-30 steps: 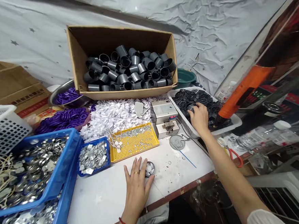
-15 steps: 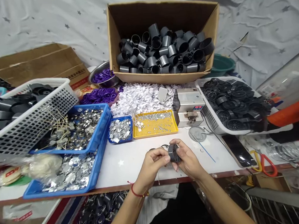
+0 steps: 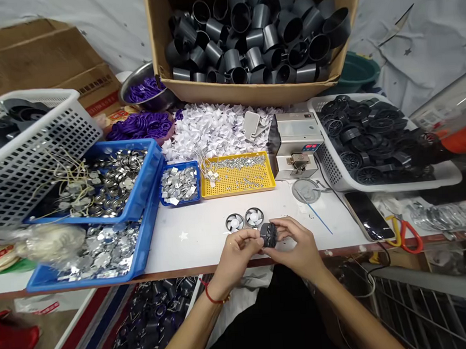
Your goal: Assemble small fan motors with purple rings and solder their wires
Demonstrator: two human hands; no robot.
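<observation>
Near the front edge of the white table, my left hand (image 3: 238, 254) pinches the left side of a small dark round part (image 3: 268, 235) with spokes. My right hand (image 3: 297, 247) has its thumb and fingers round the right side of the same part. Just beyond my fingers, two dark rings with white fan-like blades, a left one (image 3: 234, 223) and a right one (image 3: 254, 217), lie flat on the table.
A cardboard box (image 3: 251, 91) of dark cups stands at the back. Around the table (image 3: 198, 246) are a yellow tray (image 3: 237, 187), blue trays (image 3: 133, 264), a metal device (image 3: 297, 130), a basket of dark wheels (image 3: 393, 184), a phone (image 3: 369, 215) and scissors (image 3: 411, 236).
The view has shifted, so the box and trays appear higher. Both ringed blade pieces now show fully beyond my hands. The dark part has turned between my fingers, its spoked face more visible.
</observation>
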